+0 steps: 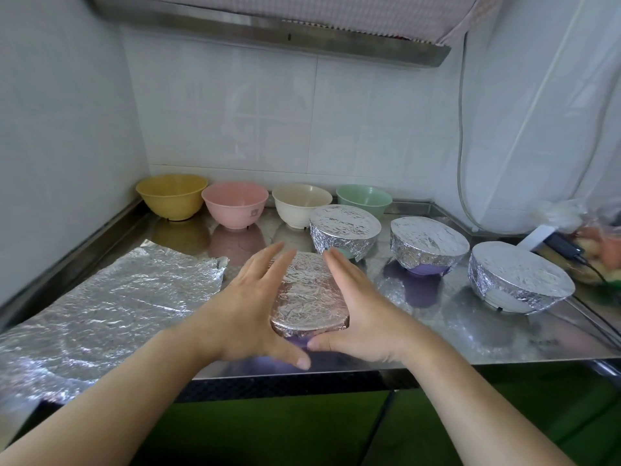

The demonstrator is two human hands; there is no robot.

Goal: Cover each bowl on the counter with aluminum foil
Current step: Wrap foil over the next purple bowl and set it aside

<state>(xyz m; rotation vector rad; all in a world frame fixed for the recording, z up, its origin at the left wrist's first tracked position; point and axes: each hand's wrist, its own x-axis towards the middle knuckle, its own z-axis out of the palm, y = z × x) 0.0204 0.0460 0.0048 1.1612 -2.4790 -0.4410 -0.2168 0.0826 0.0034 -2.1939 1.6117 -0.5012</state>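
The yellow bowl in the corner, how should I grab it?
Grip the yellow bowl by its rim on the near side, coming from above and in front. It stands upright, open and uncovered; the wall is close on its left and the pink bowl close on its right.

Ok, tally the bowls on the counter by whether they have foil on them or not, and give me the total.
Foil-covered bowls: 4 (one between the hands, three to its right)
Uncovered bowls: 4 (yellow, pink, cream, green)
Total: 8
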